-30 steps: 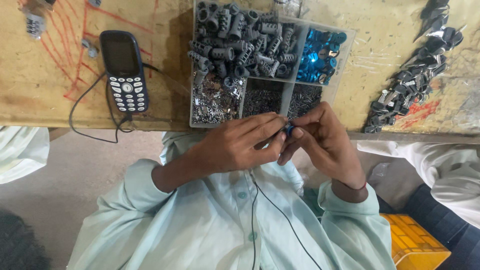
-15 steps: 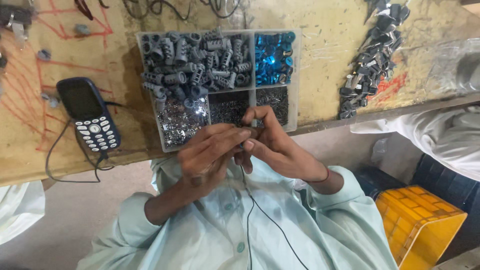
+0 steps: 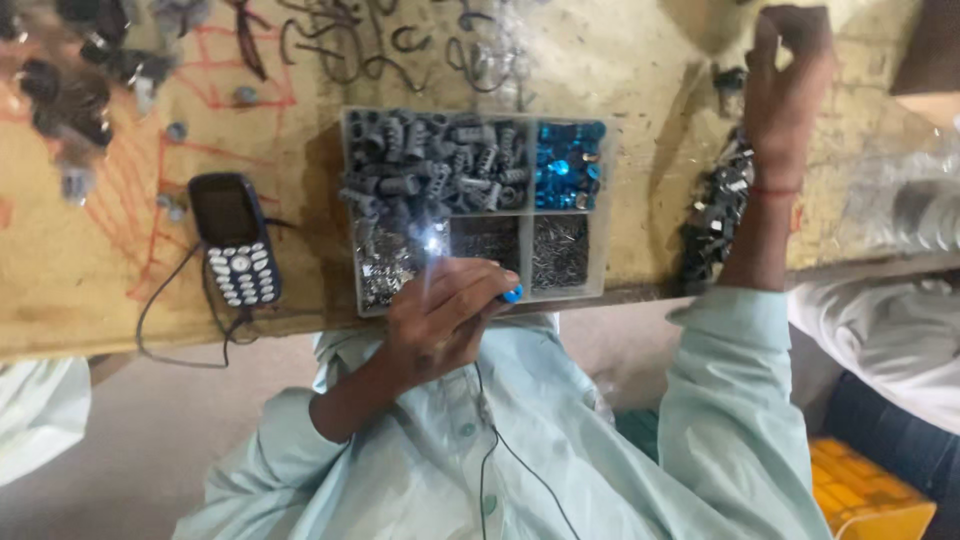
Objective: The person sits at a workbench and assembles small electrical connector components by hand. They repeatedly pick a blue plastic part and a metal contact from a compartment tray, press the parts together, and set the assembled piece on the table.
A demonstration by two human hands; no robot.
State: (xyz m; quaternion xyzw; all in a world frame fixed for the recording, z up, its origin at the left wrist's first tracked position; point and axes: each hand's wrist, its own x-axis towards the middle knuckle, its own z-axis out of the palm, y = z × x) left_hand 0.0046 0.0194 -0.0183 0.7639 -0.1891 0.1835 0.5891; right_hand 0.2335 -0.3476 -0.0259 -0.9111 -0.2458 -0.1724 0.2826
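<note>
Nearest the camera, the person's pale green shirt fills the lower frame, with a thin dark cord running down its front. Just above it the left hand is curled closed around a small blue-tipped part, pinched at the fingertips and held at the near edge of the bench, close to the body and right over the tray, seemingly so the piece stays steady and any dropped bit lands among the stock. The clear compartment tray sits square against that near edge, within easy reach: grey ribbed sleeves fill its large far-left section, blue discs the far-right one, and fine metal bits the near cells. A keypad phone lies left of the tray, its cable looping off the edge. Farther right, the right hand is stretched to the far side of the wooden worktop, fingers bent together beyond a heap of dark metal clips; whether it grips anything I cannot tell. Bent wire hooks lie scattered farthest away.
</note>
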